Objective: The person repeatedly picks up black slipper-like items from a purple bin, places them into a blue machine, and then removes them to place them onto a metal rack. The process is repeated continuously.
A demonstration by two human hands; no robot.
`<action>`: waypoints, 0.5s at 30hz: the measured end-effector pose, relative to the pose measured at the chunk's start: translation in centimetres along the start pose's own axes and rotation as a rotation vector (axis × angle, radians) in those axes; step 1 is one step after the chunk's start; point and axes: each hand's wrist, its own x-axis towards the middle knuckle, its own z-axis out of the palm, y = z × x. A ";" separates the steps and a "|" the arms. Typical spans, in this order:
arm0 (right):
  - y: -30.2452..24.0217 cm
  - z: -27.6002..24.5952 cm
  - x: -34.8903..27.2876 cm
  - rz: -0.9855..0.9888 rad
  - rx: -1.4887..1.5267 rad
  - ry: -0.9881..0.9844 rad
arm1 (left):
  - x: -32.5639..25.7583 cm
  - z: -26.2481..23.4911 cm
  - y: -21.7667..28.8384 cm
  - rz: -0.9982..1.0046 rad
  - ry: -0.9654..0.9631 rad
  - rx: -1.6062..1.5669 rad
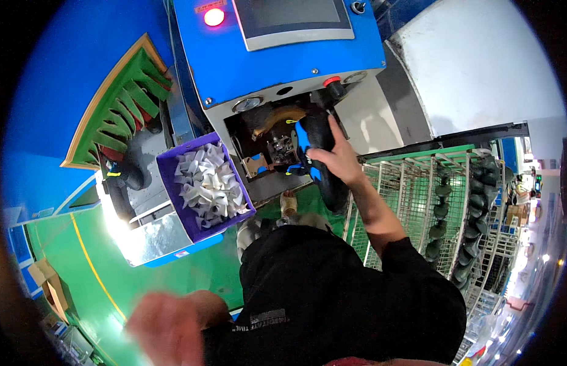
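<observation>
My right hand [337, 157] grips a black shoe upper [325, 161] on its last and holds it against the open working mouth of a blue machine [277, 67]. Metal parts and a yellow-brown piece [277, 117] show inside that opening, just left of the shoe. My left hand [164, 329] hangs low at my left side, blurred, away from the machine, and I cannot tell whether it holds anything. My black shirt [332, 299] fills the lower middle of the view.
A purple bin [174, 183] of white folded pieces sits on a shelf left of the machine. A red lamp [214, 16] glows beside a grey screen [292, 21]. A green wire rack [436, 183] with dark shoes stands to the right. The floor [113, 262] is green with a yellow line.
</observation>
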 end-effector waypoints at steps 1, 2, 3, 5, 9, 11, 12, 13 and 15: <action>0.1 0.7 0.9 -0.040 -0.217 0.004 | 1.9 -1.1 1.7 0.226 0.067 0.031; 0.8 1.3 1.4 0.012 -0.425 0.006 | 3.7 -1.5 2.4 0.398 0.115 0.044; 0.7 2.2 2.1 0.042 -0.633 -0.017 | 5.4 -1.7 2.7 0.513 0.122 0.090; -2.4 3.9 1.8 0.018 -0.706 -0.110 | 6.2 -1.3 2.2 0.539 0.047 0.169; -3.9 6.8 1.0 0.080 -0.813 -0.080 | 4.6 -0.5 -1.5 0.431 -0.007 0.237; -2.8 7.2 1.7 0.033 -0.799 -0.061 | 3.3 0.8 -3.2 0.320 -0.029 0.258; -2.4 6.6 2.0 0.011 -0.822 -0.047 | 2.7 1.8 -4.1 0.274 -0.021 0.255; -2.4 6.7 1.8 0.023 -0.779 -0.052 | 2.1 2.5 -5.0 0.219 -0.030 0.250; -0.8 7.0 1.5 -0.123 -0.804 0.053 | 1.2 3.4 -5.8 0.131 -0.041 0.258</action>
